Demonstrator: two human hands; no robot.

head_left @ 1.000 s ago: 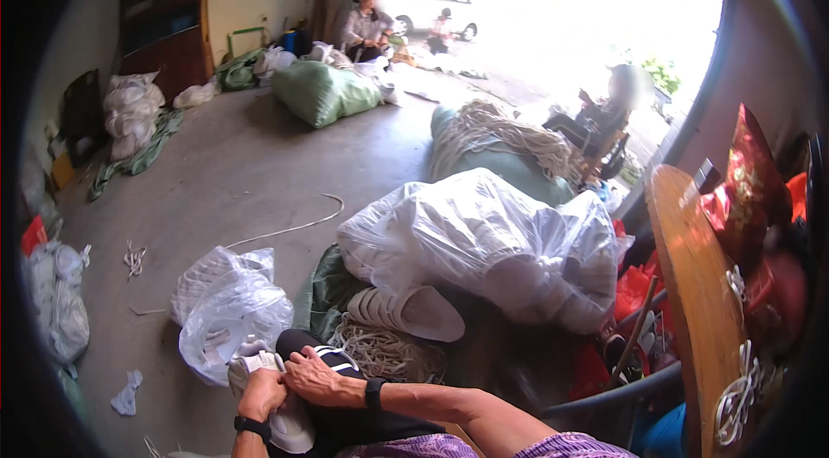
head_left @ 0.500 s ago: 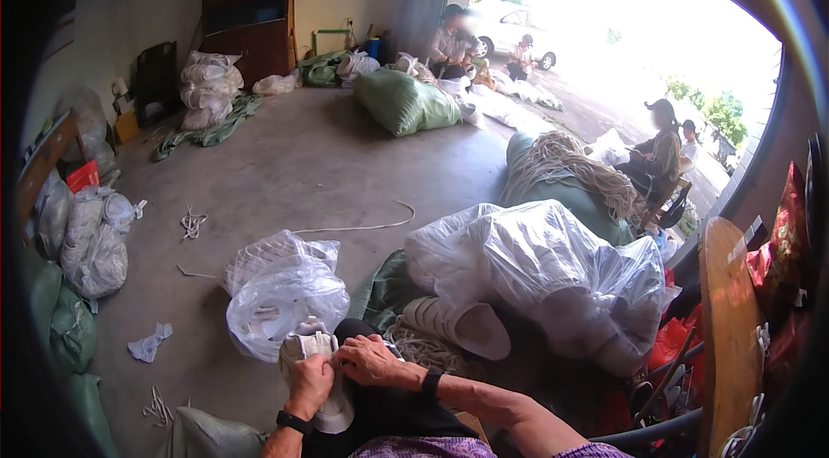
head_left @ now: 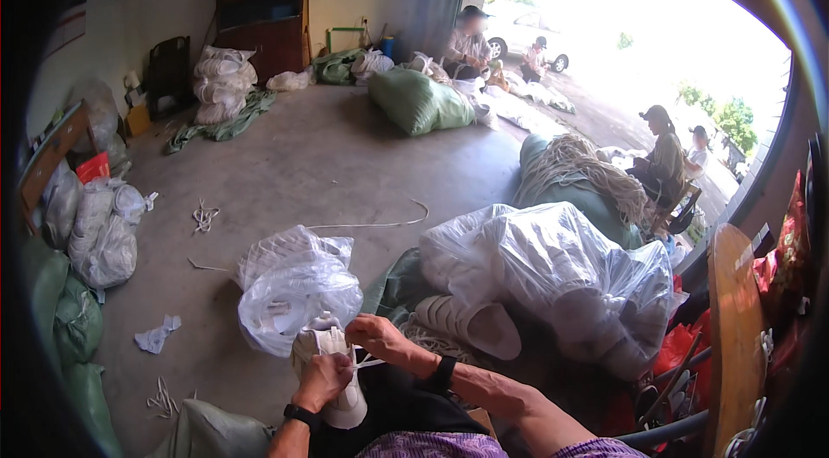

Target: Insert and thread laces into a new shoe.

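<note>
An off-white lace-up shoe (head_left: 347, 407) rests on my dark-clothed lap, its toe toward me. My left hand (head_left: 325, 382) is closed over the shoe's lacing, fingers curled against the upper. Just up and to the right, my right hand (head_left: 380, 335) has its fingertips pinched at the edge of the shoe opening. A pale shoelace (head_left: 370, 364) trails out from the lacing below the right hand. The curled fingers partly hide the eyelets and the lace.
A clear plastic bag (head_left: 298, 303) of white shoes sits just beyond my lap. Stacked shoes (head_left: 471, 326) and a big plastic-wrapped bundle (head_left: 553, 268) lie to the right. Laces drape over a green sack (head_left: 587, 199). Several people sit near the wide doorway.
My right hand has drawn up and away from my left, and a length of lace now shows beside the shoe. The left hand stays on the shoe. The view has shifted slightly left.
</note>
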